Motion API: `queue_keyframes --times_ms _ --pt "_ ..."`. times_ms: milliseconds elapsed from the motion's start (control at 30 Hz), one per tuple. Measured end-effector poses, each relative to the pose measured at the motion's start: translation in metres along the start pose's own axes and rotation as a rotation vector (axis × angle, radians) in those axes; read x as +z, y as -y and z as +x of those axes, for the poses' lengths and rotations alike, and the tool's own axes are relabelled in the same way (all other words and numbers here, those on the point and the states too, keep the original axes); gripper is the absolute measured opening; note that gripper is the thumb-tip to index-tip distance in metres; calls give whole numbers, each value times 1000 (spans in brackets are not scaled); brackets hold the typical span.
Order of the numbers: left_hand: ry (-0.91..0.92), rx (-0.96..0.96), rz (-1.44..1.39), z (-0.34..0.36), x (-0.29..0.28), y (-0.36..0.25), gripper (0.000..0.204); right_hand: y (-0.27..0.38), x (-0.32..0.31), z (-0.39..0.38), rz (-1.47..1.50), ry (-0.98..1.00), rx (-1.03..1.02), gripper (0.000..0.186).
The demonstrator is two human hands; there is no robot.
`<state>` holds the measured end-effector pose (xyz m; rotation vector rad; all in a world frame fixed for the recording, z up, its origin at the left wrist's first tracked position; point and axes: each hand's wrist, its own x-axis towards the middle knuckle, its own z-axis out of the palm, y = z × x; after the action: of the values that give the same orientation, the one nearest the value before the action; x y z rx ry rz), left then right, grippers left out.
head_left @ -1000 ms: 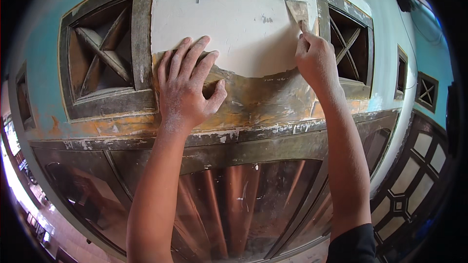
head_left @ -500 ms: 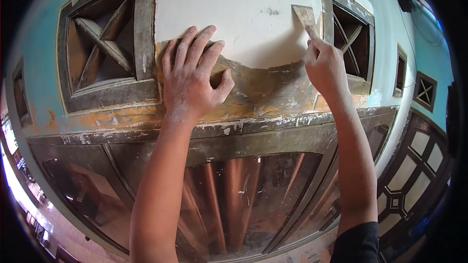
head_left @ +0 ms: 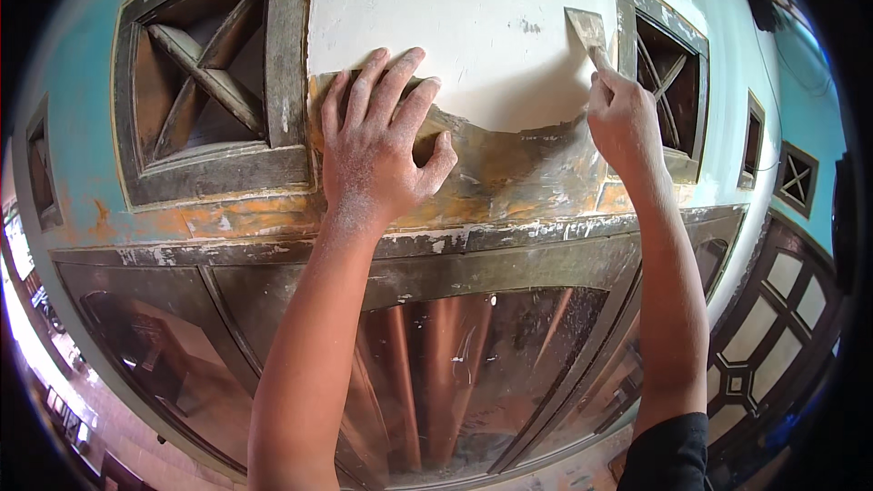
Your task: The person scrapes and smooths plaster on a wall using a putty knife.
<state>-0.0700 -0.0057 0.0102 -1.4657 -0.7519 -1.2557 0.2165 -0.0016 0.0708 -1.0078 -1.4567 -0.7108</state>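
Observation:
My left hand (head_left: 382, 145) rests on the wall with its fingers spread, holding nothing, at the border between white coating and bare brownish plaster. White dust covers its fingers and wrist. My right hand (head_left: 626, 118) is closed round the handle of a putty knife (head_left: 585, 29). The blade points up and lies at the white wall surface (head_left: 491, 64), just left of the right-hand vent frame. Below, the bare plaster (head_left: 527, 164) has a ragged upper edge, partly hidden behind my left hand.
Wooden vents with crossed slats stand on both sides, a large left one (head_left: 291, 82) and a smaller right one (head_left: 691, 164). A paint-flecked wooden ledge (head_left: 436, 244) runs beneath, above glazed panels (head_left: 455, 373). At the far right is a dark panelled door (head_left: 773, 327).
The whole scene has shifted slightly to the right in view. Against the wall, both hands and the putty knife keep nearly the same places.

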Motion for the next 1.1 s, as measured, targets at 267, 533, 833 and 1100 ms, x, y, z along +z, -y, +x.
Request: queue_keyframes --times_ms 267,533,833,1100 --pt "-23 14 -34 5 3 -6 45 -29 -8 124 11 -73 -134 26" --pt "-29 12 -31 3 4 -2 45 -21 -15 46 -68 -37 -99 29" --pt "-43 9 -32 1 6 -2 46 0 -9 -45 73 5 -95 40" --pt "-35 10 -50 1 3 0 44 -3 0 43 40 30 -105 31"
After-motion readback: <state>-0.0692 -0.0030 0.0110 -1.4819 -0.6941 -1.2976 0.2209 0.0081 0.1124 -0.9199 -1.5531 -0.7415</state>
